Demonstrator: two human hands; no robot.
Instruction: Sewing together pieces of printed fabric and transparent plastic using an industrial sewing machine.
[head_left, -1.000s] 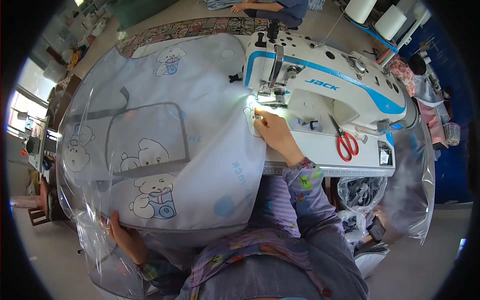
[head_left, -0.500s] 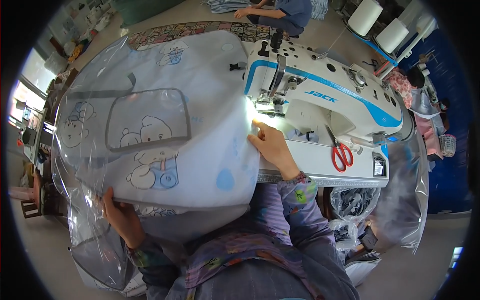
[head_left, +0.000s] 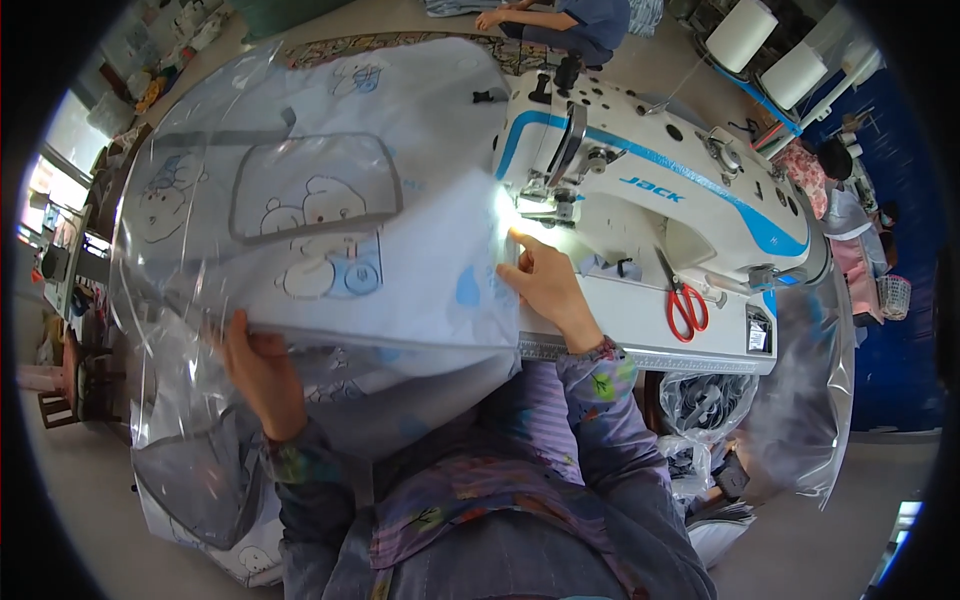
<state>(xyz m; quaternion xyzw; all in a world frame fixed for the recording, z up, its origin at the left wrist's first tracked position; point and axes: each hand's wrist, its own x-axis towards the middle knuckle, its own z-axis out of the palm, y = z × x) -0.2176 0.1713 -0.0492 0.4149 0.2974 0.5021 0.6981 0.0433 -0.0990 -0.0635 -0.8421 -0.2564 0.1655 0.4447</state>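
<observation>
A large pale grey sheet (head_left: 440,290) with cartoon animal prints lies over the table and drapes toward my lap. It has a clear window (head_left: 318,190) edged in grey binding. My left hand (head_left: 265,375) grips its near folded edge, thumb up and fingers partly hidden by the sheet. My right hand (head_left: 550,288) pinches the sheet's right edge, index finger stretched toward the lit presser foot (head_left: 550,215) of a white and blue sewing machine (head_left: 660,180). The sheet's edge runs up to that foot; glare hides the needle point.
Red-handled scissors (head_left: 687,308) lie on the machine bed, right of my right hand. Thread cones (head_left: 742,35) stand at the back right. Clear plastic film (head_left: 165,350) hangs at the left. A bag of dark strips (head_left: 705,400) sits below the table. Another person (head_left: 590,25) crouches beyond.
The sheet has slid away from me, its printed window moving farther up and slightly right. My left hand has moved forward with the near edge; my right hand stays by the presser foot.
</observation>
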